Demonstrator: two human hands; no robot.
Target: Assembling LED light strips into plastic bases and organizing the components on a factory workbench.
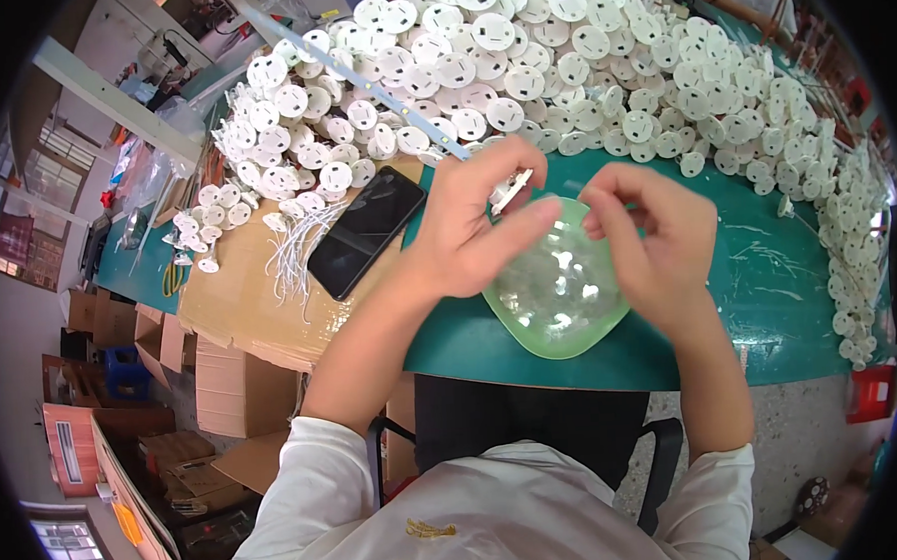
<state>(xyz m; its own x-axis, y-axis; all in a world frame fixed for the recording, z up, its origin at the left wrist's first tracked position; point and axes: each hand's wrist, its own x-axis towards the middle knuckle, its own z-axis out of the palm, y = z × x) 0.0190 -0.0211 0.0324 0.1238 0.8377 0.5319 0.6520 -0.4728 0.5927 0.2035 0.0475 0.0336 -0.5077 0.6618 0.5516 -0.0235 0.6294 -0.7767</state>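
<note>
The left hand [471,224] is pinching a small white round plastic part [511,190] in a closed grip directly above the pale green translucent plastic bowl [559,285] on the green bench [770,296], apparently so loose pieces drop in, while the right hand [647,236], fingertips together just beside that grip, is seemingly working something too small to identify.

bench [770,296]: teal green top, faint pale scratches to the right of the right hand [647,241]
bowl [559,290]: pale translucent green, shiny highlights, under both hands
small part [512,189]: white, at the left hand [471,229] fingertips
discs [559,65]: white, heaped beyond the hands
phone [366,231]: glossy black, left of the left hand
cardboard sheet [239,299]: tan brown, under the phone
sleeves [307,486]: white
</note>
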